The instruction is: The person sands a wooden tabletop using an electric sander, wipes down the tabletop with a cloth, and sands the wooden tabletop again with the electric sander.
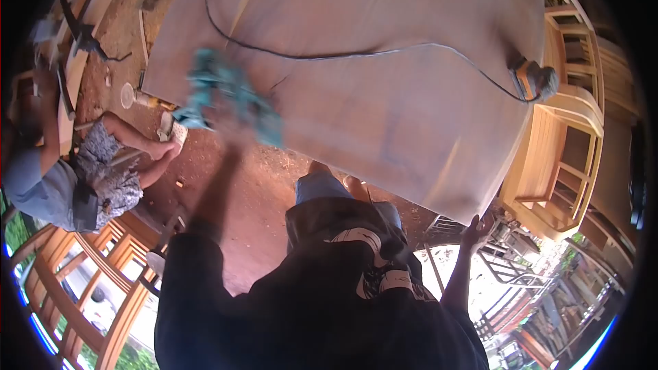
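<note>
Teal cloth (234,89), one, in left hand (227,123); one sander (533,81), one panel (384,116).

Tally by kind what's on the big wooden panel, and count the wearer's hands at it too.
Cloth: 1, the teal cloth, blurred
Power tool: 1, the orange and dark tool by the right edge
Cord: 1, the dark cord
Hands: 2, the left hand at the cloth and the right hand at the near right corner
Total: 5

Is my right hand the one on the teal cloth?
No, the left hand is on the teal cloth, with the right hand at a corner of the board.
</note>
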Motion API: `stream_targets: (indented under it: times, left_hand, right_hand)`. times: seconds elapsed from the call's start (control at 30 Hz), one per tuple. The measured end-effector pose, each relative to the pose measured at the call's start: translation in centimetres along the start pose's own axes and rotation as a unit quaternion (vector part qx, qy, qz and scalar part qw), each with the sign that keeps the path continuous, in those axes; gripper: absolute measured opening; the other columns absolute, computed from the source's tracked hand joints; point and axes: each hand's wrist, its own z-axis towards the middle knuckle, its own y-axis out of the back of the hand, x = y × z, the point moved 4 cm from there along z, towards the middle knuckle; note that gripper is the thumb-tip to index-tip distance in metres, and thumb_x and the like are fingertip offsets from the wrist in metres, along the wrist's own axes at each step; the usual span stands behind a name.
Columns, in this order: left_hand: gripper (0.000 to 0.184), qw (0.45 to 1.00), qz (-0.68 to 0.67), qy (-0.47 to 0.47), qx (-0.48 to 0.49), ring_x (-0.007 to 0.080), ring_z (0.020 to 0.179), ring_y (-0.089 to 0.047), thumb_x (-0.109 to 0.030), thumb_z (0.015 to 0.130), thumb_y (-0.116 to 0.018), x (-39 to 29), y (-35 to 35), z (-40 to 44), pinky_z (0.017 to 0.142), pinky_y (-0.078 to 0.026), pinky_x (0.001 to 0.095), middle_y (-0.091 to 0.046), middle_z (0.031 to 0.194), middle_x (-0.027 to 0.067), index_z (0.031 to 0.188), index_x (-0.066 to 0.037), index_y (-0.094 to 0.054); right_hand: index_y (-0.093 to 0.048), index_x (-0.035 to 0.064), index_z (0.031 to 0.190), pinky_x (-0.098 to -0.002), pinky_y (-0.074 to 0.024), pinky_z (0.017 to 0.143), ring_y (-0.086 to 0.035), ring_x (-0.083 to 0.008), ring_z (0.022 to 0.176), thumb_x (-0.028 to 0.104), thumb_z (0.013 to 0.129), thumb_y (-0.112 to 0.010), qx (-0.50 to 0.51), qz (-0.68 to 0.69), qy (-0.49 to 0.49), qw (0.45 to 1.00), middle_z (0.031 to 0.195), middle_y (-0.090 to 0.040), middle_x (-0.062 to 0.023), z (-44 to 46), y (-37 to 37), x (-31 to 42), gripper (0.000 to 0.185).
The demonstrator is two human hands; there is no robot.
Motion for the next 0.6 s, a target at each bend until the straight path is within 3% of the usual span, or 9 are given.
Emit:
stream_targets:
  times: [0.07,0.1,0.17,0.2,0.3,0.37,0.47,0.57,0.6]
  left_hand:
    - [0.065,0.976,-0.203,-0.003,0.073,0.0342,0.144,-0.027,-0.048,0.085,-0.060,-12.8,1.2,-2.9,0.112,-0.018,0.0627,-0.037,0.152,0.0159,0.139,-0.013,-0.049]
    - [0.059,0.952,-0.218,-0.053,0.211,0.0357,0.144,-0.027,-0.045,0.086,-0.059,-20.7,3.8,-2.5,0.113,-0.016,0.0616,-0.037,0.152,0.0149,0.134,-0.011,-0.053]
    - [0.034,0.885,-0.363,-0.113,0.269,0.0303,0.145,-0.027,-0.030,0.079,-0.065,-33.7,6.7,-4.3,0.116,-0.015,0.0571,-0.044,0.147,0.0155,0.107,-0.010,-0.067]
    - [0.031,0.852,-0.457,-0.167,0.193,0.0312,0.144,-0.028,-0.024,0.079,-0.065,-39.9,5.9,-8.6,0.115,-0.018,0.0584,-0.045,0.146,0.0158,0.106,-0.009,-0.067]
    - [0.022,0.685,-0.574,-0.380,0.237,0.0310,0.133,-0.045,-0.012,0.085,-0.059,-53.9,9.0,-10.9,0.110,-0.035,0.0504,-0.052,0.137,0.0169,0.105,-0.008,-0.066]
    - [0.016,0.548,-0.573,-0.382,0.474,0.0264,0.111,-0.062,-0.012,0.091,-0.057,-59.1,11.0,-7.4,0.096,-0.049,0.0456,-0.061,0.123,0.0180,0.102,-0.007,-0.067]
    - [0.026,0.344,-0.721,-0.020,0.601,0.0207,0.082,-0.067,-0.017,0.093,-0.061,-60.4,12.3,-0.3,0.075,-0.057,0.0368,-0.070,0.098,0.0146,0.114,-0.001,-0.064]
    - [0.037,0.087,-0.801,0.110,0.581,0.0201,0.099,-0.065,-0.011,0.091,-0.063,-56.1,13.3,3.9,0.093,-0.051,0.0343,-0.066,0.112,0.0138,0.123,0.005,-0.058]
    - [0.038,0.100,-0.787,0.121,0.596,0.0209,0.101,-0.064,-0.012,0.092,-0.062,-52.8,13.3,5.2,0.094,-0.051,0.0345,-0.064,0.119,0.0134,0.125,0.005,-0.057]
  right_hand:
    - [-0.056,0.0023,0.124,-0.0443,-0.0467,0.095,-0.056,-0.0295,0.113,0.041,0.091,-0.065,-0.044,0.056,0.024,0.997,0.122,-0.057,-0.0151,0.0,-0.9,-0.1,0.052]
    - [-0.057,0.0019,0.124,-0.0435,-0.0469,0.094,-0.055,-0.0292,0.113,0.040,0.092,-0.064,-0.047,0.053,0.011,0.997,0.122,-0.057,-0.0145,-0.1,-0.3,1.3,0.050]
    - [-0.055,0.0019,0.123,-0.0402,-0.0477,0.089,-0.055,-0.0285,0.112,0.027,0.093,-0.065,-0.061,0.043,0.059,0.996,0.123,-0.057,-0.0134,0.2,1.8,3.7,0.040]
    - [-0.055,0.0020,0.123,-0.0395,-0.0475,0.090,-0.055,-0.0276,0.112,0.022,0.093,-0.065,-0.070,0.064,0.059,0.994,0.124,-0.057,-0.0131,0.1,3.0,3.4,0.038]
    - [-0.051,0.0026,0.130,-0.0398,-0.0466,0.097,-0.057,-0.0240,0.113,0.016,0.095,-0.060,-0.106,0.152,-0.018,0.982,0.123,-0.059,-0.0152,-1.0,7.7,0.8,0.039]
    - [-0.051,0.0008,0.130,-0.0377,-0.0467,0.095,-0.056,-0.0225,0.113,0.017,0.095,-0.061,-0.147,0.193,-0.048,0.969,0.125,-0.058,-0.0154,-1.9,12.4,-2.6,0.040]
    - [-0.053,0.0006,0.128,-0.0395,-0.0444,0.100,-0.055,-0.0239,0.114,0.015,0.096,-0.058,-0.235,0.240,-0.177,0.925,0.126,-0.056,-0.0123,-5.0,17.8,-8.0,0.035]
    - [-0.053,0.0005,0.126,-0.0415,-0.0445,0.099,-0.057,-0.0239,0.110,0.020,0.094,-0.059,-0.273,0.271,-0.242,0.891,0.122,-0.058,-0.0116,-7.5,17.4,-12.7,0.037]
    - [-0.054,0.0005,0.125,-0.0410,-0.0449,0.099,-0.057,-0.0237,0.109,0.020,0.094,-0.059,-0.277,0.311,-0.277,0.866,0.120,-0.058,-0.0114,-8.1,15.9,-14.1,0.037]
